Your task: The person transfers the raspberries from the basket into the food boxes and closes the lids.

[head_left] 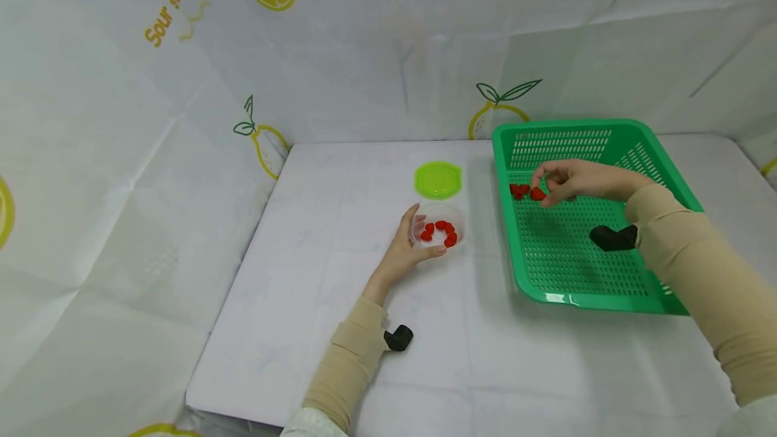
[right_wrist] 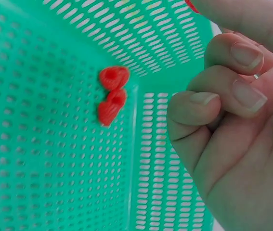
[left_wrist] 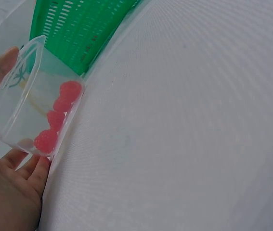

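My left hand (head_left: 403, 248) grips a clear plastic tub (head_left: 436, 211) on the table, fingers on one side and thumb on the other. Several raspberries (head_left: 449, 228) lie on the bottom of the tub; in the left wrist view these raspberries (left_wrist: 61, 103) show through its wall. Over the green basket (head_left: 523, 268), my right hand (head_left: 579, 179) pinches one raspberry (head_left: 537, 193) between thumb and index finger. Only a red sliver of that raspberry (right_wrist: 192, 6) shows in the right wrist view. Loose raspberries (right_wrist: 112, 98) lie close together on the basket floor, beside the wall.
A bright green lid (head_left: 438, 179) lies on the table just behind the tub. The basket has slotted walls and stands at the right of the white-covered table (head_left: 291, 275). A white sheet printed with lemons (head_left: 376, 73) hangs behind and to the left.
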Demonstrator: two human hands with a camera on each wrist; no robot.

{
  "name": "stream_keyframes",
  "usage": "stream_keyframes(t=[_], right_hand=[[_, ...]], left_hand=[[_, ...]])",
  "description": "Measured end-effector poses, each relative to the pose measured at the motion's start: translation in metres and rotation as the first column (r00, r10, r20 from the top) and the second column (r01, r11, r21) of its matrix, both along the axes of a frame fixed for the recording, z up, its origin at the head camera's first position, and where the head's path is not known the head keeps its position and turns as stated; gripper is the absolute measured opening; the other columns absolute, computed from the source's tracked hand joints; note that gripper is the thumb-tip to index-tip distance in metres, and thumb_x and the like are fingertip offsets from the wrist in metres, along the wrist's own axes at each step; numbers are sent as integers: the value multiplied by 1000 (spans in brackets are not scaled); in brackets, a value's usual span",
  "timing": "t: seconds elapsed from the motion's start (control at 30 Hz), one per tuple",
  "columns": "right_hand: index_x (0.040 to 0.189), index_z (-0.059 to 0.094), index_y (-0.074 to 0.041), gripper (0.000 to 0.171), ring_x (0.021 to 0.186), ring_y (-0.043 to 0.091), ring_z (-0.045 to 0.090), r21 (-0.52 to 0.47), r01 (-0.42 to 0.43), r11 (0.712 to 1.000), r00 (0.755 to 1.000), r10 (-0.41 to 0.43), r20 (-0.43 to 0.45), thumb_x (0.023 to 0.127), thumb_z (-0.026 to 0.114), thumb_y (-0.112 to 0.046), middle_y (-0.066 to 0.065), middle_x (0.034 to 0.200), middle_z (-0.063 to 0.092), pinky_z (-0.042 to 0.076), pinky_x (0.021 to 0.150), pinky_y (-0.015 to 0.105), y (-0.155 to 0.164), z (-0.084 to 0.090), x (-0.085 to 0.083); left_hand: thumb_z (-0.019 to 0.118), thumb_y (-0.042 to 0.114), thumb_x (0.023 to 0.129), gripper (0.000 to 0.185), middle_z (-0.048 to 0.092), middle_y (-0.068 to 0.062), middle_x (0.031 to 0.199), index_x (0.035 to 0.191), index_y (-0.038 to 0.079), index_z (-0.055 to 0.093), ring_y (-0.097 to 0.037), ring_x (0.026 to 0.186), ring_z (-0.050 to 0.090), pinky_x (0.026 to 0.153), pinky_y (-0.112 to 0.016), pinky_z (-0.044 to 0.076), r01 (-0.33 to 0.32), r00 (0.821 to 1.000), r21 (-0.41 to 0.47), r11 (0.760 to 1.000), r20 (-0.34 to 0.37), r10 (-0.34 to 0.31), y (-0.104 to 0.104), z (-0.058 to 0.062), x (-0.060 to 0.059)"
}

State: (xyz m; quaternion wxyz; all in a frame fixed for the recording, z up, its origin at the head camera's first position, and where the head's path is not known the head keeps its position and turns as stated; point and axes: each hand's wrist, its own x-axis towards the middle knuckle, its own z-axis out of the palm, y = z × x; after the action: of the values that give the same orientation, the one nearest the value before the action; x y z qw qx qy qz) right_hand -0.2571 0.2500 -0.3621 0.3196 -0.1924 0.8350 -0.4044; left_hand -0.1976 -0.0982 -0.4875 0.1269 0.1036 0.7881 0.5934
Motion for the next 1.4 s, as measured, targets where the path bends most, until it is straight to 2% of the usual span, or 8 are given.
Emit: stream_keyframes(t=[0.13, 0.3, 0.47, 0.63, 0.73, 0.93, 1.1, 1.4], right_hand=[[110, 47, -5, 31, 59, 22, 30, -20, -10, 1000, 1000, 10, -13, 86, 65, -15, -2, 64, 34, 41, 63, 31, -7, 6, 2], [112, 47, -3, 34, 63, 13, 35, -29, -24, 999, 999, 24, -28, 86, 65, -15, -2, 65, 33, 41, 68, 30, -22, 11, 3], [108, 47, -4, 32, 64, 10, 38, -52, -49, 997, 999, 48, -22, 85, 66, -14, -2, 65, 32, 42, 68, 29, -41, 15, 0], [109, 50, -7, 30, 60, 13, 39, -74, -57, 996, 998, 56, -15, 85, 67, -14, -2, 64, 35, 38, 55, 26, -60, 16, -5], [108, 52, -9, 30, 58, 14, 39, -81, -44, 996, 999, 42, -23, 84, 68, -15, -2, 63, 36, 37, 53, 27, -72, 16, -7], [110, 52, -6, 28, 58, 16, 42, -160, -68, 985, 997, 61, -45, 86, 65, -12, -1, 62, 39, 43, 61, 31, -95, 11, -11], [112, 52, -5, 30, 60, 22, 44, -206, -85, 975, 996, 81, -28, 86, 65, -14, 0, 62, 41, 45, 63, 30, -112, 5, -15], [111, 55, -9, 29, 65, 21, 45, -191, -76, 979, 997, 76, -7, 86, 65, -16, 0, 64, 43, 42, 63, 28, -130, -5, -22]], left_hand=[[77, 33, 75, 95, 35, 5, 146, 146, 38, 14, -15, 137, 32, 113, -45, 28, 8, 1000, 10, 1000, -4, -8, 0, -1, 0], [77, 31, 76, 96, 33, 3, 147, 147, 34, 13, -16, 138, 31, 114, -46, 28, 16, 1000, 5, 1000, 8, -16, 1, 1, 1], [75, 23, 78, 95, 32, -3, 149, 149, 26, 12, -21, 139, 29, 114, -47, 26, 26, 999, 6, 1000, 30, -26, 1, 18, 7], [74, 19, 79, 94, 31, -9, 149, 149, 20, 12, -26, 139, 29, 113, -49, 27, 32, 999, 5, 999, 22, -32, 1, 30, 12], [75, 22, 78, 95, 32, -4, 149, 149, 25, 12, -22, 139, 29, 113, -47, 27, 22, 999, 1, 1000, 25, -22, 0, 20, 8], [76, 33, 76, 95, 35, 6, 147, 145, 41, 12, -16, 137, 32, 113, -45, 28, 3, 1000, 0, 1000, 20, -3, 0, -1, 1], [77, 37, 74, 94, 36, 10, 146, 141, 49, 12, -11, 136, 33, 113, -43, 28, 2, 999, -2, 1000, 32, -2, -1, -2, 0], [77, 39, 74, 95, 35, 9, 146, 141, 50, 12, -11, 136, 33, 113, -43, 28, 13, 999, -20, 1000, 34, -13, -1, -1, -2]])
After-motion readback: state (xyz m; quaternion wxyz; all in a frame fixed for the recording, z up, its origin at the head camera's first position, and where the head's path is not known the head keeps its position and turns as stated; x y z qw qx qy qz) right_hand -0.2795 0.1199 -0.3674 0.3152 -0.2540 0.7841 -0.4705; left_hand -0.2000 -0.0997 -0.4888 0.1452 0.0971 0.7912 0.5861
